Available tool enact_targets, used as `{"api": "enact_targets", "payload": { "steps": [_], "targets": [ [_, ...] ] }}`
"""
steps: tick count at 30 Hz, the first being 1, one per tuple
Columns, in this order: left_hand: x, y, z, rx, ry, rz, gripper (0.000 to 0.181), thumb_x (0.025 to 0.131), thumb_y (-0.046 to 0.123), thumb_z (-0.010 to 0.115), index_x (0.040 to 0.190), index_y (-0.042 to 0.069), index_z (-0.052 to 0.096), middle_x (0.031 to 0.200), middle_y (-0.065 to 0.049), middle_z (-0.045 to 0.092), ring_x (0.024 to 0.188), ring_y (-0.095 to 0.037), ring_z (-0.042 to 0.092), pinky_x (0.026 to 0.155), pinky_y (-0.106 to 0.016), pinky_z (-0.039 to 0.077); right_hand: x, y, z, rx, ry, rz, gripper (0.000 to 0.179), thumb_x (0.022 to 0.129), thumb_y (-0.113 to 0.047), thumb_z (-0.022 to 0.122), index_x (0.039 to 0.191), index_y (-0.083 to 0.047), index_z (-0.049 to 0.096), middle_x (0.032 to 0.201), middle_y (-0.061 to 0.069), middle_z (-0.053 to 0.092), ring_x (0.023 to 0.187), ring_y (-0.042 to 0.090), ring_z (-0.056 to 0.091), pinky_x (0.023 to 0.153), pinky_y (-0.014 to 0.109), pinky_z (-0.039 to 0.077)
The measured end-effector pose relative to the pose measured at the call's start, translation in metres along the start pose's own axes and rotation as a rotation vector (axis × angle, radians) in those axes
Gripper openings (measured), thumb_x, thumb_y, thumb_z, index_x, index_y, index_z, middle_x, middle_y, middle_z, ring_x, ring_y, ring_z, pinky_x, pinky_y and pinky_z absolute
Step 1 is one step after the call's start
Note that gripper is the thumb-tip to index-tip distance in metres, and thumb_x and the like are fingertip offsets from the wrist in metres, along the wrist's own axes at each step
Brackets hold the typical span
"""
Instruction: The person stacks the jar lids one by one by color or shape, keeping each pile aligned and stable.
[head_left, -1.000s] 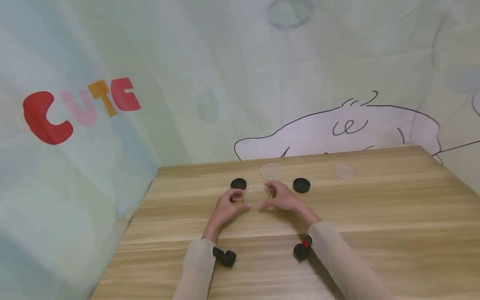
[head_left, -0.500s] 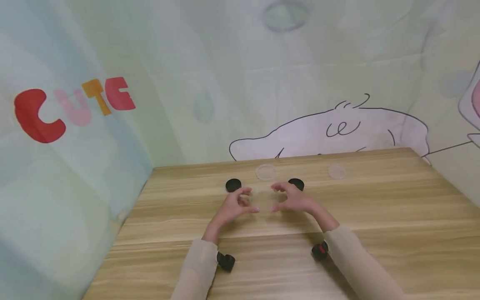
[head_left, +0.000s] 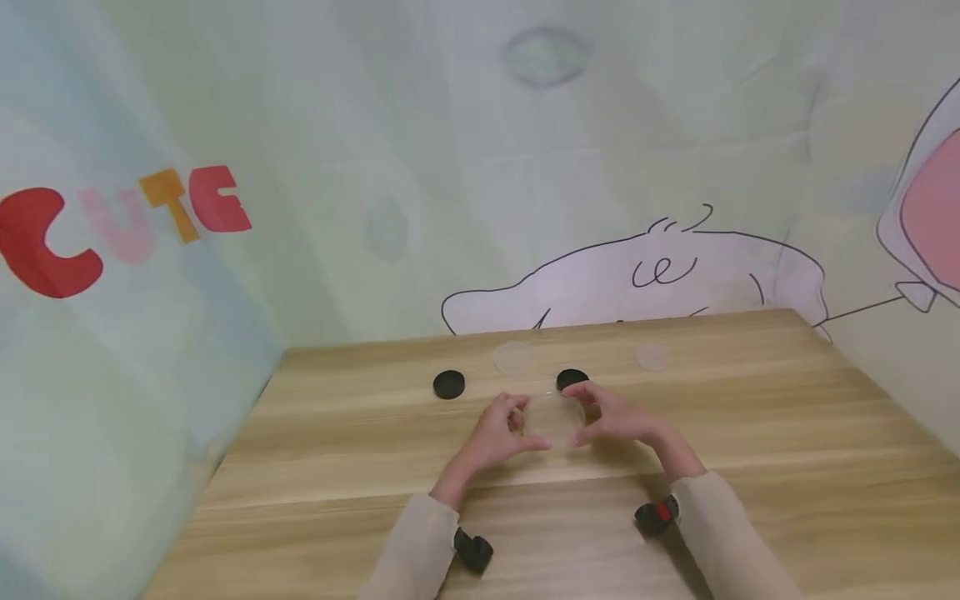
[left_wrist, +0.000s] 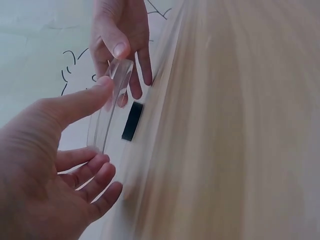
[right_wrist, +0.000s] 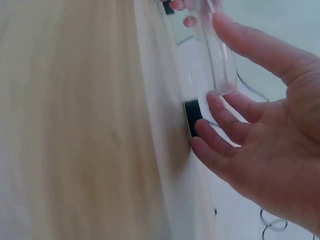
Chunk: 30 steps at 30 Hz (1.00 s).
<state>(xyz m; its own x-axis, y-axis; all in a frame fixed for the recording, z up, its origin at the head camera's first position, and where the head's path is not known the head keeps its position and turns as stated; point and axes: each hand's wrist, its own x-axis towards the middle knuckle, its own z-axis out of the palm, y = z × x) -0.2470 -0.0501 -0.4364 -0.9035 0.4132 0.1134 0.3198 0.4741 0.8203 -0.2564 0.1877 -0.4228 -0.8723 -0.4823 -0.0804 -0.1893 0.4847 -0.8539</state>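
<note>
Both hands hold a clear round dish, like a petri dish [head_left: 555, 422], close over the wooden table. My left hand [head_left: 497, 432] has the left side of its rim between thumb and fingers. Opposite, my right hand [head_left: 618, 416] grips the right side in the same way. Seen from the left wrist, the clear dish [left_wrist: 106, 112] appears nearly edge-on, its thin see-through wall between the two hands. A black disc [head_left: 573, 379] lies just beyond the right fingertips, partly covered by them. Another black disc [head_left: 448, 384] sits farther left.
Toward the back of the wooden table [head_left: 337, 433] lie two more clear round pieces: a larger clear disc [head_left: 513, 357] and a smaller clear disc [head_left: 651, 357]. A printed cloth backdrop [head_left: 375, 167] rises behind the table's far edge and along its left side.
Both hands have carried the clear dish right and nearer the person, away from the left black disc. They stood wider apart half a second ago. The head view has turned slightly right.
</note>
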Motion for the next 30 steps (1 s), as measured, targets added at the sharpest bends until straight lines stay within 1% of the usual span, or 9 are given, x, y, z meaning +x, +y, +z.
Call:
{"api": "enact_targets", "payload": {
  "steps": [3, 5, 9, 12, 15, 20, 23, 26, 30],
  "targets": [
    [0.009, 0.004, 0.012, -0.003, -0.004, 0.006, 0.07, 0.074, 0.024, 0.085, 0.131, -0.003, 0.054, 0.111, -0.011, 0.056, 0.1, -0.021, 0.052, 0.086, -0.03, 0.047, -0.005, 0.008, -0.011, -0.004, 0.005, 0.009, 0.078, 0.076, -0.015, 0.081, 0.139, 0.004, 0.039, 0.145, 0.027, 0.043, 0.136, 0.043, 0.039, 0.112, 0.058, 0.03],
    [0.014, 0.005, 0.018, 0.014, -0.003, 0.015, 0.07, 0.073, 0.025, 0.085, 0.13, -0.003, 0.055, 0.113, -0.012, 0.057, 0.101, -0.021, 0.052, 0.088, -0.031, 0.047, -0.008, 0.013, -0.016, -0.009, 0.0, 0.017, 0.078, 0.076, -0.016, 0.081, 0.138, 0.004, 0.039, 0.145, 0.027, 0.043, 0.135, 0.042, 0.04, 0.113, 0.057, 0.03],
    [0.018, 0.004, 0.025, 0.052, 0.014, 0.031, 0.068, 0.071, 0.027, 0.087, 0.125, -0.002, 0.057, 0.112, -0.011, 0.058, 0.102, -0.019, 0.051, 0.09, -0.03, 0.045, -0.01, 0.019, -0.021, -0.005, -0.014, 0.011, 0.077, 0.075, -0.017, 0.082, 0.137, 0.003, 0.04, 0.144, 0.026, 0.044, 0.134, 0.041, 0.041, 0.111, 0.055, 0.032],
    [0.019, 0.002, 0.026, 0.062, 0.039, 0.033, 0.066, 0.07, 0.028, 0.087, 0.122, 0.0, 0.059, 0.111, -0.01, 0.059, 0.102, -0.018, 0.051, 0.089, -0.029, 0.044, -0.009, 0.02, -0.023, 0.001, -0.019, 0.003, 0.076, 0.075, -0.017, 0.082, 0.137, 0.001, 0.042, 0.143, 0.023, 0.046, 0.134, 0.04, 0.042, 0.112, 0.055, 0.032],
    [0.019, 0.0, 0.028, 0.062, 0.064, 0.033, 0.067, 0.068, 0.028, 0.088, 0.121, 0.0, 0.059, 0.112, -0.01, 0.06, 0.103, -0.019, 0.051, 0.09, -0.03, 0.045, -0.008, 0.02, -0.024, -0.017, -0.028, -0.009, 0.076, 0.074, -0.018, 0.083, 0.136, 0.0, 0.043, 0.142, 0.022, 0.047, 0.134, 0.04, 0.042, 0.112, 0.056, 0.031],
    [0.019, -0.002, 0.035, 0.05, 0.084, 0.022, 0.069, 0.067, 0.03, 0.089, 0.122, 0.001, 0.058, 0.115, -0.009, 0.06, 0.105, -0.019, 0.05, 0.093, -0.031, 0.044, -0.009, 0.019, -0.027, -0.088, -0.028, -0.015, 0.077, 0.073, -0.019, 0.084, 0.136, 0.0, 0.044, 0.146, 0.025, 0.043, 0.138, 0.045, 0.036, 0.114, 0.059, 0.027],
    [0.018, -0.002, 0.039, 0.062, 0.088, 0.009, 0.07, 0.067, 0.032, 0.089, 0.122, 0.002, 0.058, 0.115, -0.008, 0.059, 0.107, -0.018, 0.05, 0.095, -0.032, 0.044, -0.011, 0.02, -0.027, -0.107, -0.033, -0.013, 0.077, 0.073, -0.02, 0.084, 0.137, -0.001, 0.046, 0.149, 0.026, 0.039, 0.14, 0.047, 0.032, 0.114, 0.061, 0.026],
    [0.016, -0.002, 0.04, 0.092, 0.088, 0.002, 0.071, 0.066, 0.032, 0.089, 0.122, 0.001, 0.059, 0.114, -0.009, 0.058, 0.107, -0.019, 0.049, 0.095, -0.033, 0.044, -0.012, 0.022, -0.026, -0.094, -0.046, -0.016, 0.077, 0.074, -0.021, 0.083, 0.139, 0.0, 0.046, 0.152, 0.026, 0.035, 0.142, 0.048, 0.028, 0.114, 0.061, 0.025],
    [0.014, 0.0, 0.037, 0.134, 0.076, -0.003, 0.074, 0.066, 0.033, 0.089, 0.125, 0.001, 0.058, 0.114, -0.009, 0.057, 0.107, -0.02, 0.048, 0.095, -0.033, 0.043, -0.011, 0.027, -0.024, -0.053, -0.058, -0.014, 0.079, 0.076, -0.02, 0.081, 0.143, 0.0, 0.043, 0.156, 0.025, 0.03, 0.144, 0.049, 0.023, 0.115, 0.063, 0.021]
  ]
}}
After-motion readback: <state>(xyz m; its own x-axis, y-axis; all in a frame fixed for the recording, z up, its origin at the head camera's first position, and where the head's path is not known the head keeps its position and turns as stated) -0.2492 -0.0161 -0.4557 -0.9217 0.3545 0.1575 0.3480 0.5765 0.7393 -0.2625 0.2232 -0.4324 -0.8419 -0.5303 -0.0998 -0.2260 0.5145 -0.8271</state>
